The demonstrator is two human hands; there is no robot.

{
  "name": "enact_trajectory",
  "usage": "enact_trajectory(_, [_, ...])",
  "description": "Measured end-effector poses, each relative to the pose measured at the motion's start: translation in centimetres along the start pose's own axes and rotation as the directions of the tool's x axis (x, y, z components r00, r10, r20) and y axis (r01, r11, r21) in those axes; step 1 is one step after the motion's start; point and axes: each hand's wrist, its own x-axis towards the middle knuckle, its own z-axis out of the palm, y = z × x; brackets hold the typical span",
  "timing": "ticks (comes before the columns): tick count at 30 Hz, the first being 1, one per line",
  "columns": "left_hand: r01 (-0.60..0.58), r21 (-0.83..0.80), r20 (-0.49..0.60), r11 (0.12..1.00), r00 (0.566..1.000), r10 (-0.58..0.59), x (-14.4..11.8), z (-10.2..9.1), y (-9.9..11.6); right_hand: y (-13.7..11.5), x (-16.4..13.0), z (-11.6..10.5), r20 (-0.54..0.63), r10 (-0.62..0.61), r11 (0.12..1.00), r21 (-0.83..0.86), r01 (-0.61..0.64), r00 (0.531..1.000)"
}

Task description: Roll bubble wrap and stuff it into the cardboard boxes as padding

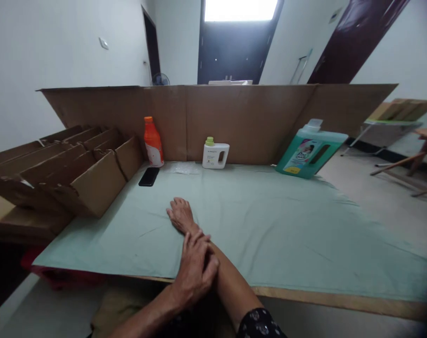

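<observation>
My left hand [195, 265] lies across my right forearm just behind the wrist. Its fingers are loosely bent and a little apart, and it holds no object. Beneath it my right arm reaches forward and to the left, with a dark patterned sleeve at the elbow. On the pale green cloth [270, 225] rests my right hand [180, 215], palm down, fingers slightly spread and nothing in them. Beyond that hand a black phone [149, 177] lies flat. Further back stand an orange bottle [153, 143] and a small white jug with a green cap [213, 155].
At the back right a large teal detergent jug [308, 152] stands tilted. Cardboard boxes with dividers [97, 183] occupy the left side. A cardboard panel [241, 122] runs along the back edge. Clear plastic film [184, 168] lies near the orange bottle. A wooden stool [423, 150] stands right.
</observation>
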Motion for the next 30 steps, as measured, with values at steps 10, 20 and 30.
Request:
enact_trajectory(10, [0.184, 0.29, 0.018, 0.939, 0.98, -0.197, 5.1, -6.6, -8.0, -0.8, -5.5, -0.9, 0.089, -0.019, 0.999, -0.033, 0.022, 0.996])
enact_trajectory(20, [0.099, 0.66, 0.16, 0.745, 0.95, -0.268, 2.1, -4.6, -13.9, 20.7, -18.7, -14.1, -0.099, 0.697, 0.659, -0.302, -0.689, 0.71])
enact_trajectory(30, [0.063, 0.723, 0.178, 0.688, 0.945, -0.273, 2.0, -4.7, -14.4, 32.7, -38.5, -21.6, -0.362, 0.886, 0.18, -0.311, -0.933, 0.291])
